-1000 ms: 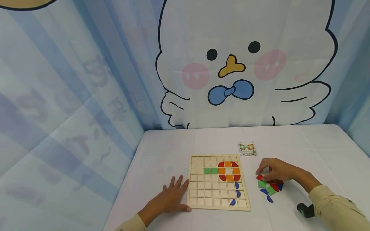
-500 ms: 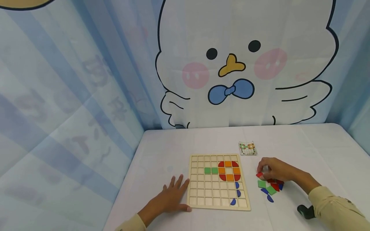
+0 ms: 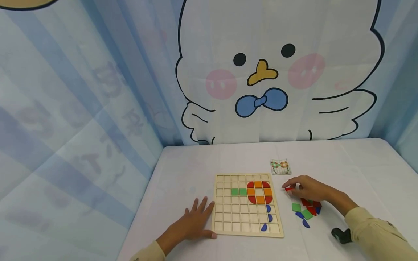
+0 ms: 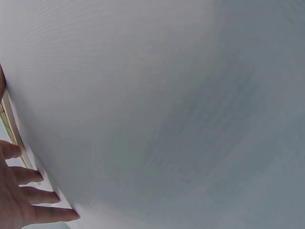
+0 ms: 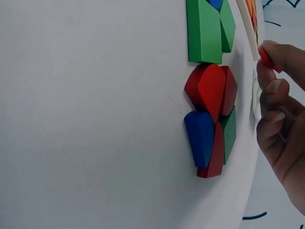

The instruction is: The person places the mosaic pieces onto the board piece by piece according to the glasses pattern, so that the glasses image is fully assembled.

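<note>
Nearest, the left sleeve (image 3: 149, 252) is cut off by the bottom edge, and the right sleeve (image 3: 375, 228) runs out at the lower right. A small black object (image 3: 341, 236) sits against the right cuff, partly hidden; what it is cannot be told. The 2 hands are well apart. The left hand (image 3: 195, 221) rests on the worktop (image 3: 183, 181) with fingers spread, index fingertip and thumb at the left edge of the wooden grid board (image 3: 225, 208); its wrist view catches only fingers, a sliver of board and pale cloth.

On the board, 3 blue pieces (image 3: 270, 218) lie down the right side; farther up, 4 orange squares (image 3: 259, 199) and 4 red corner pieces (image 3: 268, 200) ring 1 bare cell, with 2 green squares (image 3: 239, 192) to their left. Right of the board is a loose cluster of red, green and blue blocks (image 3: 307, 214), some overlapped from view.

Beyond the cluster, the right hand (image 3: 305, 186) pinches 1 red piece (image 5: 269, 58) between thumb and index finger, near the board's right edge; the fingers hide most of its shape. Farther back lies a small pattern card (image 3: 280, 167), its details too tiny to read.

White cloth covers the worktop. Behind hangs a blue-and-white curtain (image 3: 222, 36) printed with a cartoon figure, cropped at the top; faint letter-like marks (image 3: 93, 163) at left are illegible.
</note>
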`<action>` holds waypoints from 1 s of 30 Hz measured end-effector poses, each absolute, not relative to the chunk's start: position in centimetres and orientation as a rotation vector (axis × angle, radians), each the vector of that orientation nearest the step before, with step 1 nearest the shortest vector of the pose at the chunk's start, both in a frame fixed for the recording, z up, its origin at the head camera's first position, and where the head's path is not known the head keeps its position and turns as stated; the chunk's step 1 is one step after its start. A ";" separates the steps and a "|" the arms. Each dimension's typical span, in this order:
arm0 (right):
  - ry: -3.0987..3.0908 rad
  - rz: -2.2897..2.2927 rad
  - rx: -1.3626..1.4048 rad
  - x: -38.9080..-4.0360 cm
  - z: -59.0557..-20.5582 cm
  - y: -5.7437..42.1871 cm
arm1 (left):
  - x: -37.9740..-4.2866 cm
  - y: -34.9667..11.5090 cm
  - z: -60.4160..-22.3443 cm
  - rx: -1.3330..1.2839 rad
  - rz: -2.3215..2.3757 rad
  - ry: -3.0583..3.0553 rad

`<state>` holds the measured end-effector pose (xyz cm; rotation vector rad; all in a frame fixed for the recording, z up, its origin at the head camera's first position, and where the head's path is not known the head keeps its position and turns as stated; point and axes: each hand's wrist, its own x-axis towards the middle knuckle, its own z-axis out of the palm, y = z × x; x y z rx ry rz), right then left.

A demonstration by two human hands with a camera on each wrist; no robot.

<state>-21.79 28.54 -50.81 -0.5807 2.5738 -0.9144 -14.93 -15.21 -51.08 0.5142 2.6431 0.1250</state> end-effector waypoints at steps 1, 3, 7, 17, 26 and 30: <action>2.579 -0.909 -0.581 -21.9 -50.7 28.3 | -14.9 -15.2 -51.1 0.514 0.125 2.644; 2.582 -0.905 -0.597 -22.1 -50.6 27.9 | -15.0 -15.2 -51.2 0.511 0.131 2.644; 2.570 -0.928 -0.602 -22.4 -50.4 26.8 | -15.0 -15.3 -51.2 0.516 0.141 2.641; 2.499 -0.991 -0.651 -23.6 -50.5 24.2 | -14.9 -15.3 -51.0 0.513 0.123 2.647; 2.433 -1.039 -0.717 -24.4 -50.3 22.1 | -14.7 -15.2 -50.9 0.515 0.141 2.653; 2.385 -1.087 -0.751 -24.6 -50.2 21.5 | -14.7 -15.2 -50.6 0.511 0.144 2.652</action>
